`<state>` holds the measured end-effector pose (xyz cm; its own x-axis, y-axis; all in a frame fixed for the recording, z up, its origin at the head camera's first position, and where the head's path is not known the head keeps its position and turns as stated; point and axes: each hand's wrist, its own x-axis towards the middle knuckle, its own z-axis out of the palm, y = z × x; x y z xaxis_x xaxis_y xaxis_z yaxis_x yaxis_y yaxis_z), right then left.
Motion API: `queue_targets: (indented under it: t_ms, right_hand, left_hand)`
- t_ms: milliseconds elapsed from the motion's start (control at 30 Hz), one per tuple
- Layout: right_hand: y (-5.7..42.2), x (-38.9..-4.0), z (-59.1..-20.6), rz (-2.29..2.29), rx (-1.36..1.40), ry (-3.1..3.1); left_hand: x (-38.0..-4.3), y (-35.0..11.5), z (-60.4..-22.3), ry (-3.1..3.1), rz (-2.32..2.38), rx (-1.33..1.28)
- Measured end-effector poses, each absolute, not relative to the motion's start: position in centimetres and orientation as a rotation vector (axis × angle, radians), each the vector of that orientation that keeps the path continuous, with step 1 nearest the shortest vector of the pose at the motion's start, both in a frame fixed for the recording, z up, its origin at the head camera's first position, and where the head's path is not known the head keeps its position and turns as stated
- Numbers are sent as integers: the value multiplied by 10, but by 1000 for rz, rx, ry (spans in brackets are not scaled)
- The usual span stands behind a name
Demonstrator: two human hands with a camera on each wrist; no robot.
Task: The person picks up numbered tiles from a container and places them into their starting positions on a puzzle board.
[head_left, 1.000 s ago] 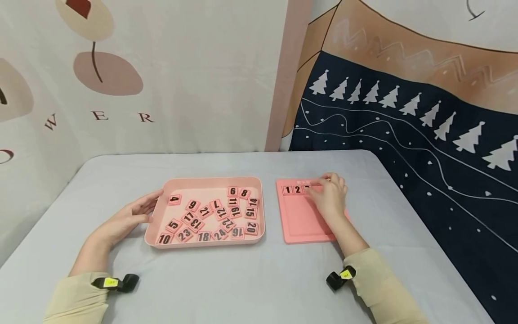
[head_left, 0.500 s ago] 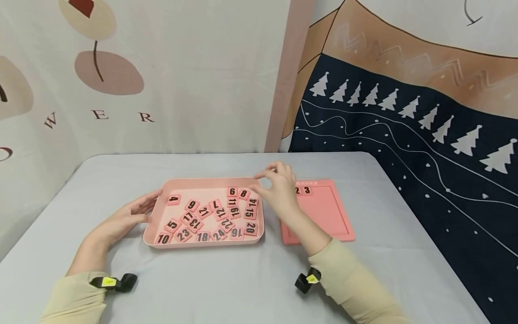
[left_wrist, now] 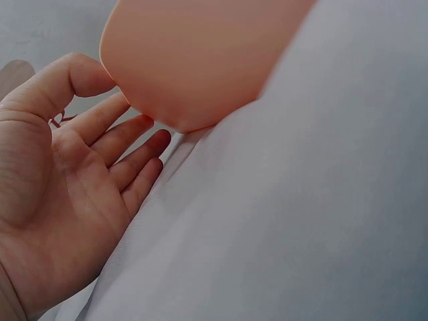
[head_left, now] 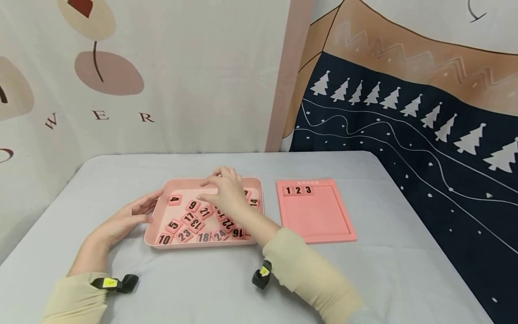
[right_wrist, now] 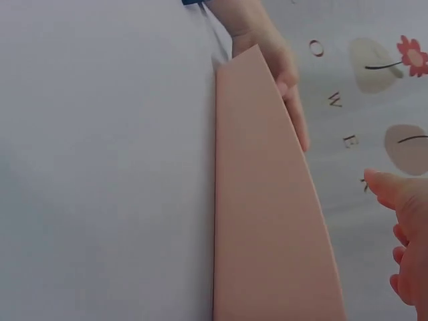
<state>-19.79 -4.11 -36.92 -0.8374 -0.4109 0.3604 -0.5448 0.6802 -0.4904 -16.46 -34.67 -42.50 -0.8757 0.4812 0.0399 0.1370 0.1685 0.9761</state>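
Observation:
A shallow pink tray (head_left: 187, 189) holds several loose square number tiles, among them the 4 tile (head_left: 175, 199) near its back left corner. My right hand (head_left: 229, 192) hovers over the tray's back half, thumb and fingers apart, nothing between them; it covers several tiles. My left hand (head_left: 121, 220) rests at the tray's left side. In the left wrist view its thumb and fingertips lie at the tray's corner (left_wrist: 194, 67), fingers only slightly bent. To the right lies a pink board (head_left: 315, 216), with the 1 tile (head_left: 288, 191), 2 tile (head_left: 297, 190) and 3 tile (head_left: 308, 190) along its top left.
A pale cloth covers the table (head_left: 194, 283), with the tray and board side by side and a narrow gap between. Behind it hang a light printed curtain (head_left: 202, 81) and a dark curtain with white trees (head_left: 364, 121).
My right hand has left the 3 tile in the board's top row and moved left, past the tray's right rim, to above the tiles. My left hand has stayed at the tray.

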Motion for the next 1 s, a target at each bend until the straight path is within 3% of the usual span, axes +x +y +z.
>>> queue_targets:
  t_ms: [400,1000]
  right_hand:
    - [-90,-223,-381,614,762,-2896]
    - [-108,-224,-407,542,763,-2930]
  left_hand:
    - [-165,-346,-423,2161,1767,635]
    - [-167,-346,-427,2144,1778,659]
